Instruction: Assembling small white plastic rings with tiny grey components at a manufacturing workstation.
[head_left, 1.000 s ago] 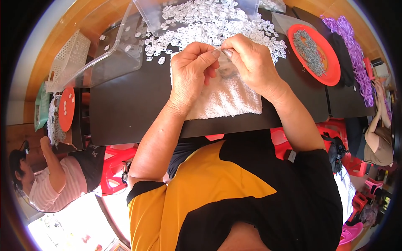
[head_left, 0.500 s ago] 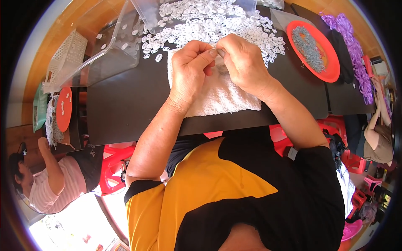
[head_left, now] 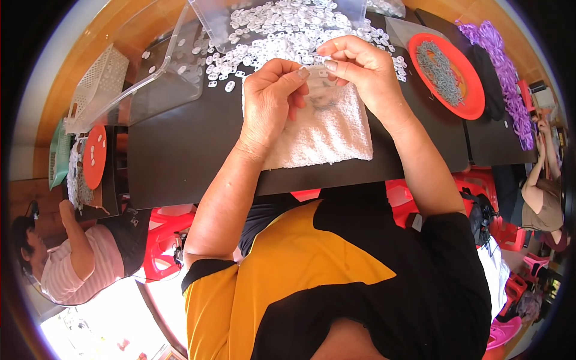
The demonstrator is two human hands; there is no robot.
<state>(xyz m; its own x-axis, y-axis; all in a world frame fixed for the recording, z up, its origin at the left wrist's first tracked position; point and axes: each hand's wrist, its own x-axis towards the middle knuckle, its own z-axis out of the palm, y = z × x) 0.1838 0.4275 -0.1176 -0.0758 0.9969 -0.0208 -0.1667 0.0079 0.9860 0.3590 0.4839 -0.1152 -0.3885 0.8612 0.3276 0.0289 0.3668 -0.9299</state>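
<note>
your left hand (head_left: 273,99) and right hand (head_left: 360,69) meet above the white terry-cloth towel (head_left: 327,132), a nubbly square lying flat on the matte black tabletop (head_left: 180,150). both hands are pinched: left thumb and forefinger close from one side, right thumb and forefinger from the other, on one small white plastic piece (head_left: 316,71) held between the fingertips just over the towel's far edge (too small to tell its exact shape). the other fingers of each hand are curled loosely.

just beyond your fingers lies the heap of small white plastic rings (head_left: 282,24) — flat, oval, glossy, scattered loose over the tabletop and into the clear plastic tub (head_left: 174,72), which lies tipped on its side at your left. beside that tub, further left, stands a white perforated plastic basket (head_left: 99,84).

to your right sits a round red plastic plate (head_left: 465,90) holding a mound of thin grey metal bits, and beyond it a strip of purple ribbon-like pieces (head_left: 504,66) runs along the table's edge.

at the far left another person in a pink striped top (head_left: 66,270) sits at a separate table with a small round red lid (head_left: 94,156) — well apart from your hands. red plastic stools (head_left: 162,240) show below the table.
</note>
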